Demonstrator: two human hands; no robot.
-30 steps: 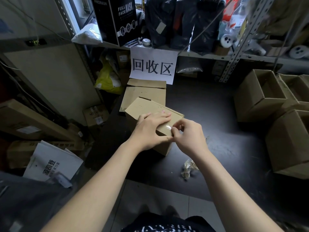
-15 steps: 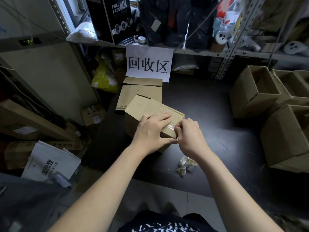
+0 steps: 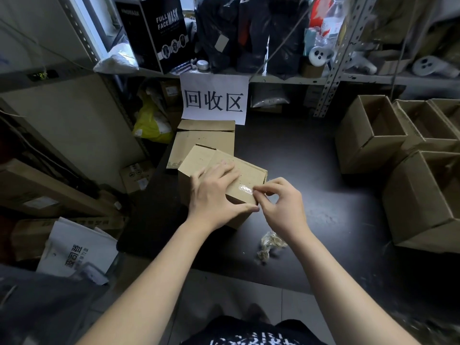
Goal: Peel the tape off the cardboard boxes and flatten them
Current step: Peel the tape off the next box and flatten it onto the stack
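Box (image 3: 206,158) on dark table (image 3: 298,158) below shelving (image 3: 331,80)

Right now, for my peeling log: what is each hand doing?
Left hand: open, fingers flat, pressing on top of the cardboard box.
Right hand: closed, pinching the clear tape at the box's near edge.

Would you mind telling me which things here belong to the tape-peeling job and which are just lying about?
Job: box under the left hand; tape pinched by the right hand; open boxes; flat cardboard; tape wad.
Lying about: sign; mask box; yellow bag; white bag.
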